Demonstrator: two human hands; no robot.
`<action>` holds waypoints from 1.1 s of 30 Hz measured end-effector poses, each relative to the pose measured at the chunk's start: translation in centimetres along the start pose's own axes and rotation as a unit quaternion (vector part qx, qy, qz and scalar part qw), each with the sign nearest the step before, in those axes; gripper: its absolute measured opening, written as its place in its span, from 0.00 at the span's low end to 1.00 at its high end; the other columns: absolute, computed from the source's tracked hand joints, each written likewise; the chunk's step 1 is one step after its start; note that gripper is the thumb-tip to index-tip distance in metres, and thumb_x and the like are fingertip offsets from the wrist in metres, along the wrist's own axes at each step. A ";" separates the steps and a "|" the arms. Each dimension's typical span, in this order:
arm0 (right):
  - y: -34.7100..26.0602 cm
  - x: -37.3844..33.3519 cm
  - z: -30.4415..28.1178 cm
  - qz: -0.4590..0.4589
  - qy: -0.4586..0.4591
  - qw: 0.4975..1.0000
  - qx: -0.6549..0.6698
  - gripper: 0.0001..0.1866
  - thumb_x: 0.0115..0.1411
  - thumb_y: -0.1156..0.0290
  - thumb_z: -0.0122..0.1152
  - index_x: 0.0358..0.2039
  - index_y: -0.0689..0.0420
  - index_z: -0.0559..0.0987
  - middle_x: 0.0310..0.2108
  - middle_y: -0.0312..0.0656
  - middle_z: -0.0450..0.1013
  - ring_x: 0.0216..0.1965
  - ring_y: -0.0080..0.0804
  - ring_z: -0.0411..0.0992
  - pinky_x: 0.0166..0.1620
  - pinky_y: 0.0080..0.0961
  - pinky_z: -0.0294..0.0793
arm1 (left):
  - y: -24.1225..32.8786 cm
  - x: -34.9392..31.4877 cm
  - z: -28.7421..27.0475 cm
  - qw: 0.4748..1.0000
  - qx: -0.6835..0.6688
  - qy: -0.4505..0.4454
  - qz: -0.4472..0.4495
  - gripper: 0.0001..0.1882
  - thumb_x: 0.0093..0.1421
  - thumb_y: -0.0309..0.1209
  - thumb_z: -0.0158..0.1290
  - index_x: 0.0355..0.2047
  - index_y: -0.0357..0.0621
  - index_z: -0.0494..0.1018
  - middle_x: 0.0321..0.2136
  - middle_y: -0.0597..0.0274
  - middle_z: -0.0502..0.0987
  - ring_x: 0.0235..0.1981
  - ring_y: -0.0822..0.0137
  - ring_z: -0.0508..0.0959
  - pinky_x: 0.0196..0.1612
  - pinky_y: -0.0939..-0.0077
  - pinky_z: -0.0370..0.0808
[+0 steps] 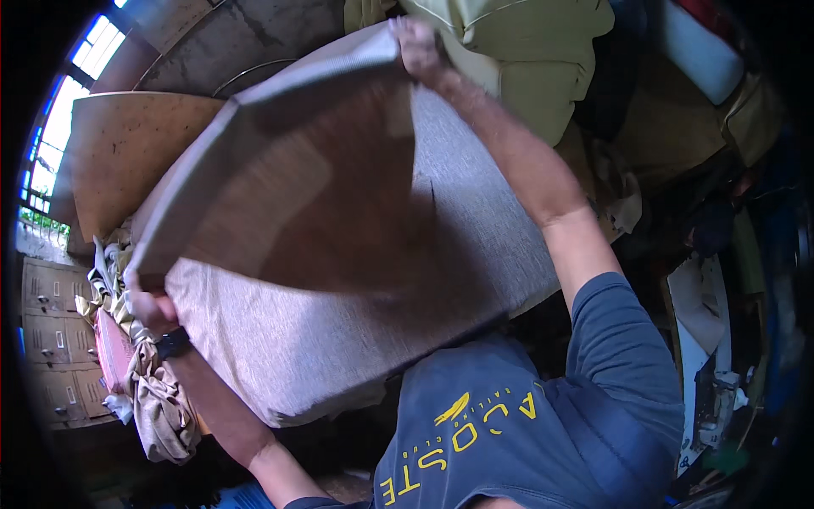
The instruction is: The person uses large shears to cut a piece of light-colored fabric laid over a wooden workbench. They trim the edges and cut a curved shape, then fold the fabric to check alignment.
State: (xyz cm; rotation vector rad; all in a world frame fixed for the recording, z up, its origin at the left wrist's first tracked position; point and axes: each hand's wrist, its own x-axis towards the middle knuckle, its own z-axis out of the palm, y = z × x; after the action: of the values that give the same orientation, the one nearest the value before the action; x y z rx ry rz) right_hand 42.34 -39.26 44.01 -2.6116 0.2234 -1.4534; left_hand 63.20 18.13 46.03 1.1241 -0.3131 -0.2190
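Fabric-covered cushion panel (339,254) | tilted up across frame centre, brown underside shown | left hand (148,305) clamped on lower-left corner, right hand (417,44) gripping top edge | best kept taut, both corners held level, clear of rag pile (157,399) at lower left

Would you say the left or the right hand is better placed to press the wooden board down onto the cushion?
Probably the left hand: it grips the board at its low corner by the cushion, while the right hand holds the raised corner.
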 end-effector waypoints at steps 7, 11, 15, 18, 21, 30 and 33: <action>-7.0 -2.0 -10.2 0.060 0.092 0.994 0.019 0.12 0.65 0.64 0.51 0.32 0.60 0.76 0.21 0.55 0.72 0.22 0.50 0.73 0.27 0.42 0.70 | -0.5 -4.9 -5.9 0.996 0.081 0.035 -0.023 0.22 0.70 0.39 0.37 0.55 0.36 0.65 0.49 0.53 0.74 0.50 0.60 0.74 0.57 0.65 0.68; -4.1 -16.7 -12.7 0.230 -0.042 0.972 -0.026 0.13 0.65 0.65 0.46 0.34 0.58 0.77 0.20 0.50 0.73 0.22 0.45 0.74 0.26 0.41 0.72 | -14.9 -13.1 -3.0 0.956 0.244 0.035 -0.159 0.18 0.69 0.34 0.37 0.46 0.32 0.69 0.41 0.53 0.74 0.41 0.64 0.75 0.47 0.70 0.73; 0.6 -37.9 -9.0 0.487 -0.215 0.846 0.017 0.19 0.63 0.57 0.53 0.30 0.64 0.75 0.23 0.53 0.74 0.25 0.44 0.71 0.33 0.40 0.68 | -29.1 -22.6 -12.2 0.894 0.300 0.108 -0.313 0.16 0.64 0.38 0.43 0.37 0.36 0.71 0.35 0.56 0.75 0.36 0.65 0.75 0.39 0.64 0.74; -1.0 -44.8 -11.9 0.614 -0.207 0.753 0.116 0.19 0.60 0.57 0.58 0.27 0.64 0.75 0.22 0.44 0.72 0.25 0.32 0.67 0.32 0.36 0.66 | -31.7 -28.4 -10.5 0.878 0.261 0.170 -0.362 0.13 0.61 0.38 0.45 0.33 0.40 0.71 0.32 0.60 0.75 0.28 0.66 0.75 0.28 0.65 0.73; -5.4 -46.7 -15.4 0.572 -0.242 0.773 0.130 0.18 0.57 0.59 0.61 0.36 0.64 0.77 0.29 0.42 0.76 0.32 0.29 0.73 0.38 0.31 0.72 | -30.3 -31.3 -10.0 0.881 0.238 0.214 -0.349 0.12 0.60 0.37 0.45 0.34 0.41 0.71 0.33 0.60 0.75 0.32 0.66 0.75 0.28 0.65 0.72; -2.4 -47.2 -14.3 0.600 -0.294 0.738 0.095 0.14 0.50 0.66 0.63 0.35 0.62 0.79 0.26 0.40 0.75 0.31 0.28 0.72 0.37 0.30 0.72 | -28.8 -32.1 -12.7 0.884 0.264 0.143 -0.359 0.11 0.60 0.37 0.46 0.33 0.43 0.70 0.28 0.62 0.71 0.29 0.66 0.73 0.22 0.72 0.70; -0.1 -42.3 -11.1 0.628 -0.244 0.722 0.158 0.13 0.49 0.64 0.65 0.29 0.60 0.78 0.22 0.34 0.71 0.26 0.25 0.67 0.32 0.27 0.68 | -28.4 -27.3 -11.3 0.881 0.261 0.110 -0.379 0.14 0.62 0.43 0.46 0.29 0.46 0.68 0.20 0.69 0.68 0.19 0.73 0.69 0.17 0.78 0.66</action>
State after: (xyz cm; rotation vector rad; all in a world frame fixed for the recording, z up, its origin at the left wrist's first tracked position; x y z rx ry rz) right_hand 10.81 -31.38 14.73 -1.6534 1.2164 -0.2498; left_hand 41.25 24.77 12.04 1.7621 0.3167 -0.7243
